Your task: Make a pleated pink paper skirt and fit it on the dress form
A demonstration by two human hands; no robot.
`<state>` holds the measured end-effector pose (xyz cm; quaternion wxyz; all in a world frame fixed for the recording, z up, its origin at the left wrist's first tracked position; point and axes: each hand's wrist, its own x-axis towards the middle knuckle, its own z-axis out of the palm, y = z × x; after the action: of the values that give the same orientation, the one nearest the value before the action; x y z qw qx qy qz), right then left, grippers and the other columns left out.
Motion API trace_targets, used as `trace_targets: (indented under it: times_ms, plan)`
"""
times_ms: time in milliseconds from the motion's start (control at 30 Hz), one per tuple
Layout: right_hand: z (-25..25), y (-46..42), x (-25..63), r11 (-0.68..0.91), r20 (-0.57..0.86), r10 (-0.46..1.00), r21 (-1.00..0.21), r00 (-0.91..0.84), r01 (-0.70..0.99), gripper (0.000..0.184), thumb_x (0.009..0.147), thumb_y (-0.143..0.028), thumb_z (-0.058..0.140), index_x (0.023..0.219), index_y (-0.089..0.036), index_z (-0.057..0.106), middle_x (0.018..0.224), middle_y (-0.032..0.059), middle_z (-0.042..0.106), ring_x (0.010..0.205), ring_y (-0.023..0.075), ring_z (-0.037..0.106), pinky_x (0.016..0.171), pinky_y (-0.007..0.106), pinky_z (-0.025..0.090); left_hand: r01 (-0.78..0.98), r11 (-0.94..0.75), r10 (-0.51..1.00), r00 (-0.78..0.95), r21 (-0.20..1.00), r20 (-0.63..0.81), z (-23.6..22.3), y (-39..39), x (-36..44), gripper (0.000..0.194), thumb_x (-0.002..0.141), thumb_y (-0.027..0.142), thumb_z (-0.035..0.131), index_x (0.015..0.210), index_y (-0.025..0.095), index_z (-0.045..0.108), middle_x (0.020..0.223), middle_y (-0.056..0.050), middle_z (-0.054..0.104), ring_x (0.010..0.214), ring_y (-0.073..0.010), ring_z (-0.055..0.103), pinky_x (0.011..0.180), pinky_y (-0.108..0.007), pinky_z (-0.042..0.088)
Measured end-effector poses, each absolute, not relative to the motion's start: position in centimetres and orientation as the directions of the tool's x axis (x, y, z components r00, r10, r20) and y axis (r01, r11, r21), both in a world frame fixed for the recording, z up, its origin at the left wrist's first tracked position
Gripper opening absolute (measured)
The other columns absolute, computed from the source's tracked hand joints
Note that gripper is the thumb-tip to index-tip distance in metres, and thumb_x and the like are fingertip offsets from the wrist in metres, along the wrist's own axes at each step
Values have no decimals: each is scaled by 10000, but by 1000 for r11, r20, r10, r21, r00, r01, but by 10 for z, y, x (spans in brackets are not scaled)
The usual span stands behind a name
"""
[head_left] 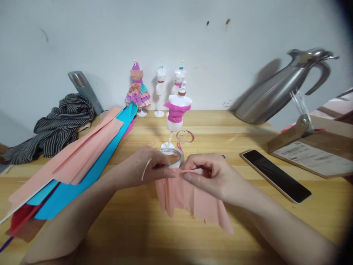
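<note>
My left hand point(143, 167) and my right hand point(211, 175) are both closed in a pinch on the gathered top edge of a pink crepe paper piece point(190, 200), which hangs down over the wooden table point(138, 235). A thin white strip sticks out from my left fingers. Just behind my hands lies a roll of tape point(173, 156). Beyond it stands a small white mannequin point(176, 114) wearing a magenta paper top, with a clear round lid point(185, 136) beside its base.
Pink, blue and red paper sheets point(71, 169) lie at left, next to a striped cloth point(55, 129). Three small mannequins point(160, 88) stand by the wall. A phone point(275, 175), a cardboard box point(311, 151) and a steel jug point(278, 88) are at right.
</note>
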<state>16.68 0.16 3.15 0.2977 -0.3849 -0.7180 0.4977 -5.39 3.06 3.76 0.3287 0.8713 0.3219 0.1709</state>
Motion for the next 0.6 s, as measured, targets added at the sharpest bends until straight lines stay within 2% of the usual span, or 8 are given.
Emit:
trace_targets:
  times_ms: [100,167,367,500,600]
  plan:
    - [33,-4,165,276,121,835,-936,-537,218,182,846,-284,604,726,-149,627,676,20,607,604,112,519,528,218,401,409,-626,644,751,665,145,37,27,-53,387,920,401,552,626,157,492,566,44,358,559,-94,323,552,-256,235]
    - [34,-6,164,318,160,825,-924,-542,211,160,852,-258,595,746,-150,648,726,43,665,655,132,588,575,230,457,383,-651,622,764,655,171,38,25,-51,414,929,406,541,607,157,466,568,47,351,563,-95,329,584,-261,254]
    - [38,-7,166,447,271,786,-870,-556,207,119,855,-177,589,784,-149,681,771,57,719,697,140,660,625,234,508,399,-675,618,765,620,182,41,23,-49,427,943,452,503,629,162,510,569,48,399,589,-109,369,746,-290,317]
    - [38,-8,166,483,311,770,-855,-558,190,129,865,-177,589,799,-141,694,760,57,718,683,141,663,617,240,509,410,-669,625,762,620,170,42,22,-49,434,933,481,508,639,166,557,574,33,453,599,-119,381,776,-302,328]
    - [39,-8,167,512,319,783,-819,-535,260,144,871,-182,580,798,-146,698,721,40,702,640,129,634,583,233,477,397,-684,613,768,612,187,42,21,-48,413,935,466,514,654,166,553,585,36,457,607,-117,388,767,-293,330]
